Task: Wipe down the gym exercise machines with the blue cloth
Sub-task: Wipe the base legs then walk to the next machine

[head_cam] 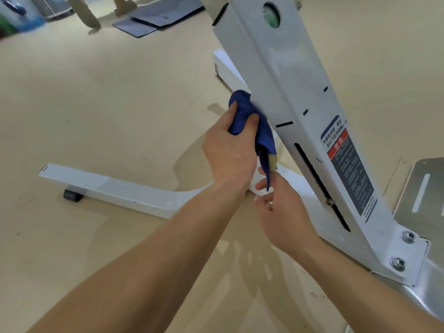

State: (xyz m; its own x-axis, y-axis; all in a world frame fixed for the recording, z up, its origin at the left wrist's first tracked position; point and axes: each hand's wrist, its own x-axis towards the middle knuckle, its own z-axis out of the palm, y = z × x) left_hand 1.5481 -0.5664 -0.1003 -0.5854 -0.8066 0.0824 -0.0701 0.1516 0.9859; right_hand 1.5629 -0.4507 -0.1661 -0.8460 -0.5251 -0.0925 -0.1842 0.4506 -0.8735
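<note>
Blue cloth (249, 116), soft and bunched, sat in the head view against the left edge of the slanted white metal upright (283, 75) of the exercise machine. It was about halfway up that edge, above the white steel floor bar (108, 186). The left hand (228, 152) gripped the wad, its fingers (231, 109) curled round it and the thumb pressed into the fabric. Nearer and lower, the right hand (283, 210) pinched the cloth's hanging tail between thumb and fingertips (264, 183), close to where the upright met the base.

The step looked like wiping that narrow left edge. Doing it well probably meant pressing the wad flat and firm on the metal and running long strokes along the edge toward the base. Holding the tail taut would have kept it off the tan floor (108, 104). The slot and the red and black warning label (348, 169) on the right face likely needed a lighter pass.
</note>
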